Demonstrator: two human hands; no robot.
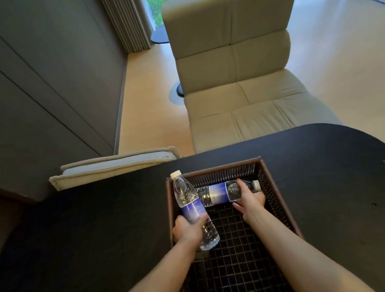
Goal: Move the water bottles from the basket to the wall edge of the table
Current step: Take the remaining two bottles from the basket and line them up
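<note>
Both forearms reach forward over the black round-edged table [321,161] and into the dark brown woven rectangular basket [221,166] standing on it. The left hand [188,229] wraps its fingers and thumb round the lower half of a clear plastic water bottle with a blue label and white cap [193,208]. It holds that bottle tilted, with the cap up at the basket's far left corner and the base over the grid floor; whether the bottle touches the basket is hard to tell. The right hand [249,198] is deeper in, wrist low, curled round the clear neck end of a second blue-labelled water bottle [216,193]. This one lies on its side along the basket's far wall, white cap pointing right. The two bottles cross near the left one's label. Beyond the table stands a beige padded chair [239,76], and a grey panelled wall [39,87] runs down the left.
</note>
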